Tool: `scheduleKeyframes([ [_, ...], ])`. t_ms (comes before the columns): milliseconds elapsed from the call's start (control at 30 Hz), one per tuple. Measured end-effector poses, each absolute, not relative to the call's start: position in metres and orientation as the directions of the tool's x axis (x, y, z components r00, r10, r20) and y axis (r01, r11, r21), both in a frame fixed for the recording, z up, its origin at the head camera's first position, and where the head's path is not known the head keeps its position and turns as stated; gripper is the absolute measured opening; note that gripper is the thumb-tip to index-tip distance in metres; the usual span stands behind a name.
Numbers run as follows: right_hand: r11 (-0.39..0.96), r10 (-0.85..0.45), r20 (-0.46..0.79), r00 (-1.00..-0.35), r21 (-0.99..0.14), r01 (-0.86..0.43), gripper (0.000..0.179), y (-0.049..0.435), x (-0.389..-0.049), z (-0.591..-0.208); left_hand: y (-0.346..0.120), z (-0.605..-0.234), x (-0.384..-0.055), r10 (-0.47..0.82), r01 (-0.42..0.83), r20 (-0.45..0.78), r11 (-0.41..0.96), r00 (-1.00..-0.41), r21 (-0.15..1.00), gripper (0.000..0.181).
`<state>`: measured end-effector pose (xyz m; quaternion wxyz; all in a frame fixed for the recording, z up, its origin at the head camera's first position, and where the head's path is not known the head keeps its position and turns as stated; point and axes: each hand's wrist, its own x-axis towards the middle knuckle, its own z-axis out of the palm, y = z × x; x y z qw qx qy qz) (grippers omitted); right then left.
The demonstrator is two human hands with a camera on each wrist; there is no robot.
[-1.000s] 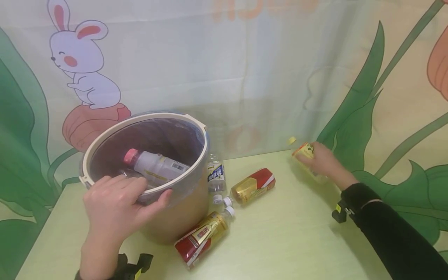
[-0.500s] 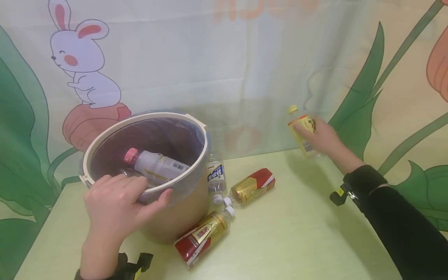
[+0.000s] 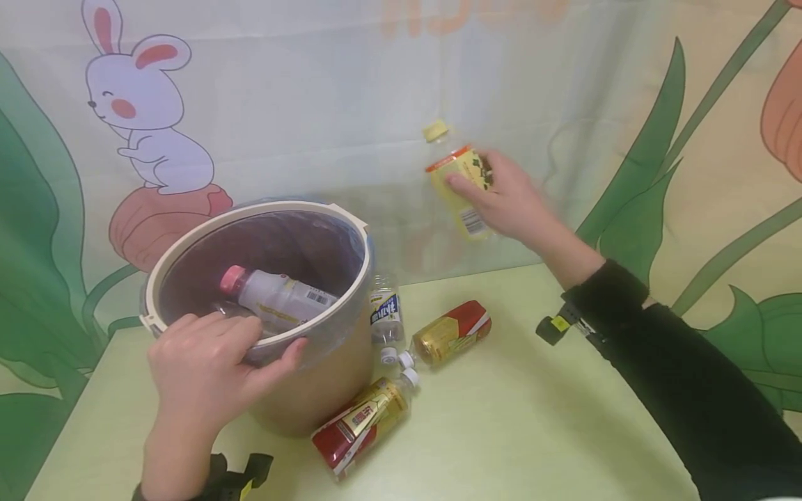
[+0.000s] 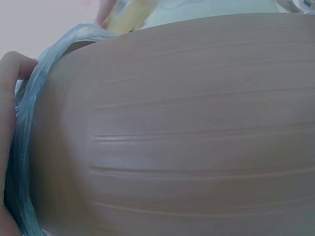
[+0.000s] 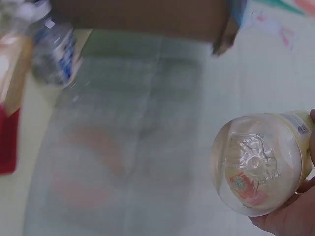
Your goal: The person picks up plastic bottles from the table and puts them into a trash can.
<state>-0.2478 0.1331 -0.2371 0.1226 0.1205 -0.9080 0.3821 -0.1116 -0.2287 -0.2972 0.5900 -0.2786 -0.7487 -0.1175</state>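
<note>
In the head view my left hand [image 3: 203, 365] grips the near rim of a brown trash can [image 3: 319, 376] lined with a thin plastic bag. Its fingers curl over the rim, and the left wrist view has the bluish liner [image 4: 24, 152] bunched beside them. My right hand [image 3: 510, 195] holds a plastic bottle [image 3: 460, 184] with a yellow cap and yellow label, raised above the table to the right of the can. The clear bottom of that bottle faces the right wrist camera. Inside the can lies a pink-capped bottle [image 3: 285, 299].
Two red-and-gold bottles [image 3: 363, 424] lie on the pale green table [image 3: 501, 417] to the right of the can. A clear bottle with a blue label [image 3: 386, 313] lies close against the can's side. A printed cloth [image 3: 301, 104] with a rabbit hangs behind the table.
My right hand has lifted the yellow-capped bottle off the table and carried it left toward the can. My left hand stays on the rim.
</note>
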Motion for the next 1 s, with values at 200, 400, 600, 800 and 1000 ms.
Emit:
scheduleKeyframes([
  [200,0.567,-0.231,0.419,-0.878,-0.675,-0.472,0.075,0.068,-0.235,-0.201,-0.23,-0.298,-0.111,0.275,0.555,0.95,0.818,-0.148,-0.151,0.061],
  [400,0.472,-0.314,0.479,-0.82,-0.67,-0.573,0.065,0.017,-0.23,-0.187,-0.229,-0.3,-0.117,0.276,0.569,0.949,0.809,-0.15,-0.146,0.06],
  [600,0.446,-0.413,0.466,-0.783,-0.647,-0.619,0.064,-0.024,-0.232,-0.204,-0.223,-0.3,-0.115,0.305,0.575,0.938,0.803,-0.166,-0.159,0.058],
  [800,0.485,-0.487,0.413,-0.77,-0.605,-0.631,0.063,-0.051,-0.241,-0.223,-0.218,-0.299,-0.114,0.294,0.577,0.943,0.802,-0.154,-0.155,0.059],
  [1000,0.597,-0.504,0.374,-0.779,-0.501,-0.627,0.063,-0.063,-0.25,-0.24,-0.217,-0.299,-0.114,0.281,0.575,0.949,0.803,-0.139,-0.153,0.059],
])
